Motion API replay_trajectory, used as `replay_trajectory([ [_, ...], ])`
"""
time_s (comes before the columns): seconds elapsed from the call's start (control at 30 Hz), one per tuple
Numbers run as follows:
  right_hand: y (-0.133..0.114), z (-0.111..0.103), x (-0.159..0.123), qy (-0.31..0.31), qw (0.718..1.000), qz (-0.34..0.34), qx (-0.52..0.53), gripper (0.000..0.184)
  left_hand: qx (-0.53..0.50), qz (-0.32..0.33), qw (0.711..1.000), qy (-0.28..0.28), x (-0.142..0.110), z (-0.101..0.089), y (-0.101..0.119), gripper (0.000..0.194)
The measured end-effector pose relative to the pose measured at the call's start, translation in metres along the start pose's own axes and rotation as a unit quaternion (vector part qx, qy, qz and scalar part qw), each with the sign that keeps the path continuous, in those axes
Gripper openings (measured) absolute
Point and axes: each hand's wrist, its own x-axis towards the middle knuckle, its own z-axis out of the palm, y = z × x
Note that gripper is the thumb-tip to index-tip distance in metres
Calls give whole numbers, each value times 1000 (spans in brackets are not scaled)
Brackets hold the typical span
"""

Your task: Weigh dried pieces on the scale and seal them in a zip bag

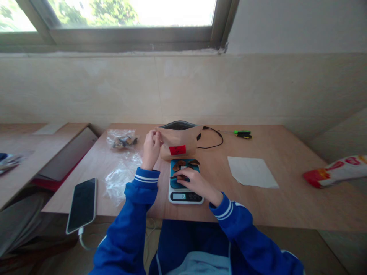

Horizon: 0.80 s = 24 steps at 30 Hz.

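My left hand point(151, 149) grips the upper left edge of a tan pouch point(190, 139) with a red label point(177, 149). The pouch stands just behind a small digital kitchen scale point(171, 196) with a blue top and a lit display. Curled, dried brown pieces point(179, 164) lie on the scale's platform, one of them at its far right corner point(194, 162). Over the platform, my right hand point(196, 183) has its fingers closed around a dried brown piece, partly hidden by the fingers.
Clear plastic bags point(120, 173) lie left of the scale, one holding dark bits point(124, 142). A phone point(82, 200) with a cable overhangs the front edge. To the right are a black cord point(212, 147), screwdrivers point(243, 133), white paper point(252, 172) and a red-white package point(332, 171).
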Motion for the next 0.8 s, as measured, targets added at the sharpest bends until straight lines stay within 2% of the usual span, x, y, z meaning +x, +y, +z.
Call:
replay_trajectory([
  [0.1,9,8,-6,-19,996,-52,-69,21,3,3,1000,-10,0,-1,-1,22],
  [0.2,18,12,-11,-27,992,-84,-88,27,1,5,1000,-10,-1,-1,-2,22],
  [0.33,22,12,-16,-3,991,-77,-114,35,-6,12,1000,-10,-2,-1,-2,23],
  [0.6,19,11,-25,38,980,-101,-169,29,-6,9,1000,-14,-4,-3,-5,26],
  [0.8,24,13,-32,80,977,-109,-164,19,-7,8,1000,-15,-6,-3,-3,25],
])
